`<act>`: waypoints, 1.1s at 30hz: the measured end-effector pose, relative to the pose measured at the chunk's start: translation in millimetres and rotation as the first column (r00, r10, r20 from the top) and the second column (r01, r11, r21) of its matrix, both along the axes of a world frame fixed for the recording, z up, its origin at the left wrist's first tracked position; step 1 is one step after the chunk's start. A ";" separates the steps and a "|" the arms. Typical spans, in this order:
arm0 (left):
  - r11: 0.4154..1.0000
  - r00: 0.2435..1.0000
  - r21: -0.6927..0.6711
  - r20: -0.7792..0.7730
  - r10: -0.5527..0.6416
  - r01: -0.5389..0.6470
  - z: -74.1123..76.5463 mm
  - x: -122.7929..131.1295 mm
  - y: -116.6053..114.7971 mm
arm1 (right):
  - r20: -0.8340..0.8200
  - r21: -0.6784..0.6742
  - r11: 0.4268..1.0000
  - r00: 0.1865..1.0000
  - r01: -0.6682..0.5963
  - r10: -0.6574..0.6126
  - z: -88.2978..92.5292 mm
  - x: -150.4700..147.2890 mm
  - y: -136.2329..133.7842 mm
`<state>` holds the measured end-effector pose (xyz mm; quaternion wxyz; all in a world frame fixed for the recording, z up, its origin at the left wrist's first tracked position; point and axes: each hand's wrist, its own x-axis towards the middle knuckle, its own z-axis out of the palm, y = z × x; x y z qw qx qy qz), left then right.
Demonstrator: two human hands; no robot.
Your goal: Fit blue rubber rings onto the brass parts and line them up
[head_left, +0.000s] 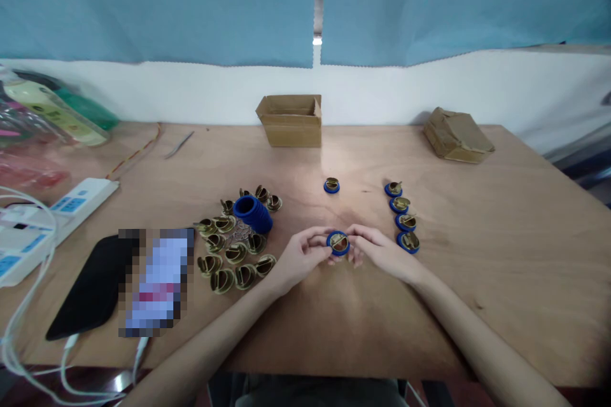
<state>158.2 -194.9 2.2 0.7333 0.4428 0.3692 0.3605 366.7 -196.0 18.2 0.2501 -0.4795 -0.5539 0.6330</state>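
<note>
My left hand (300,257) and my right hand (377,249) meet over the middle of the wooden table (334,324), both pinching one brass piece with a blue ring (338,243) around it. Left of my hands lies a heap of several bare brass pieces (233,254), with a stack of blue rings (252,213) lying on its side among them. To the right stands a column of several ringed brass pieces (403,216). One more ringed piece (331,185) sits alone farther back.
An open cardboard box (290,119) and a flattened brown package (457,135) stand at the back. A black phone (93,286), a blurred screen, a white power strip (52,219) and white cables occupy the left side. Tweezers (179,145) lie at the back left.
</note>
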 end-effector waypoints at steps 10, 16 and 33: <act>0.999 0.996 0.037 -0.089 -0.018 0.021 -5.9 1.4 -0.5 | 0.013 0.012 0.999 0.999 0.040 -0.041 -4.3 -2.7 0.6; 1.000 0.998 -0.018 -0.065 -0.017 0.016 -2.2 0.7 -0.4 | -0.014 0.045 0.998 0.999 0.034 -0.034 -5.4 -2.6 0.4; 0.999 0.998 0.039 -0.056 -0.020 0.023 3.2 -3.5 3.1 | -0.059 0.217 0.973 0.996 0.078 -0.067 -5.5 -8.0 -2.4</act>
